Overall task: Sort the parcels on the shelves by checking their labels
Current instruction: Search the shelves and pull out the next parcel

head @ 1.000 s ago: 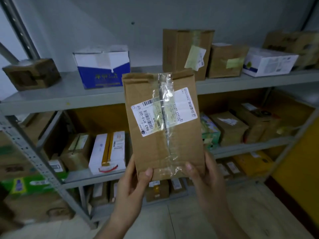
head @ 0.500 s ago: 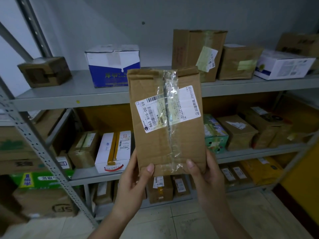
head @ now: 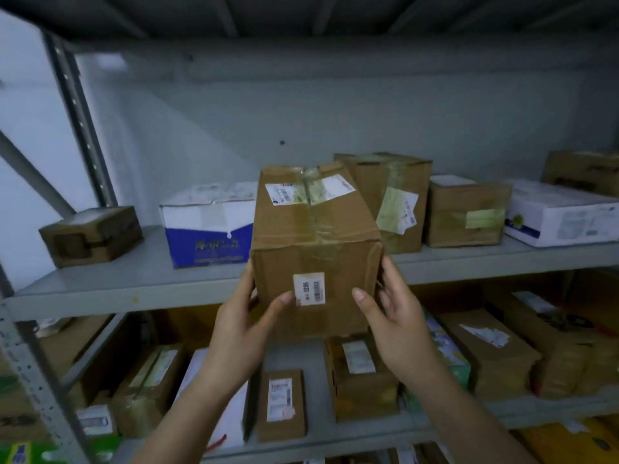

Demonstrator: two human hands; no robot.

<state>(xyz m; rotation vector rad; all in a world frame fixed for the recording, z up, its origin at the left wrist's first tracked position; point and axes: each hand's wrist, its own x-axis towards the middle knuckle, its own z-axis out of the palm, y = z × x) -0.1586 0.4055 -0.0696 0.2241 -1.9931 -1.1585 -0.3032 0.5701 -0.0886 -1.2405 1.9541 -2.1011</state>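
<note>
I hold a brown cardboard parcel (head: 311, 242) in front of the upper grey shelf (head: 140, 283), tipped so its taped top with a white shipping label faces up and away. A small barcode sticker shows on its near face. My left hand (head: 244, 326) grips the lower left side, thumb on the near face. My right hand (head: 392, 316) grips the lower right side. The parcel's far end sits over the shelf edge, between a blue and white box (head: 207, 226) and a tall brown box (head: 398, 199).
On the upper shelf also stand a small dark box (head: 90, 236), a brown box (head: 465, 212) and a white box (head: 562, 216). The shelf below (head: 335, 433) holds several labelled parcels. A perforated steel upright (head: 80, 122) rises at left.
The parcel has tipped from upright with its label facing me to top tilted away, and has moved up toward the upper shelf. The view has risen and come closer.
</note>
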